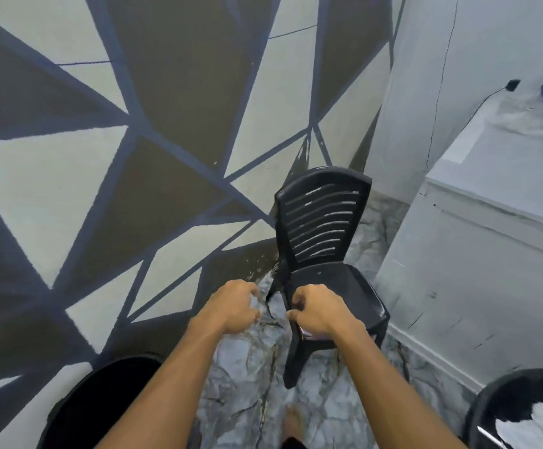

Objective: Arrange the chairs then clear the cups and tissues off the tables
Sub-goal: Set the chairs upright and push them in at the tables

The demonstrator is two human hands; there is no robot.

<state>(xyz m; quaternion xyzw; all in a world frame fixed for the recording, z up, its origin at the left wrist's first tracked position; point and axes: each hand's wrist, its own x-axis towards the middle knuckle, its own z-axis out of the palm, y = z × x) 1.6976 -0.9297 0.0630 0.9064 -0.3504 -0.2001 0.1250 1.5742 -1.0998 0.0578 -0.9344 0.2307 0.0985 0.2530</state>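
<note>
1. Two hands are reaching forward and down. The right hand [315, 314] is clenching the near-left edge of the seat of the black chair [322, 222], fingers curled round the rim.
2. The left hand [233, 307] is hovering just beside that same edge with fingers loosely curled, grasping nothing. It looks apart from the chair.
3. The chair is standing upright on the marbled floor [241, 384], tucked into the room's corner. Its backrest is facing the patterned wall [101, 157] and its right side is sitting close to the white cabinet [490, 254]. Cannot tell if it is touching either.
4. The cabinet top is carrying a dark plug [513, 84] with a cable, far right; the rest there is too blurred to call.
5. A black round table [101, 400] is poking in at bottom left. A second round table [506, 393] is poking in at bottom right, carrying crumpled white stuff, probably a tissue [529, 422]. No cups are showing anywhere.
6. Progress, as a judgement: early, with the chair-arranging step under way on this one chair. Cannot say whether it is being parked in the corner or pulled out. Other chairs are out of view, so that count is unknown.
7. Clearing looks not yet started: the tissue is lying on the right-hand table, and cups are yet to be found.
</note>
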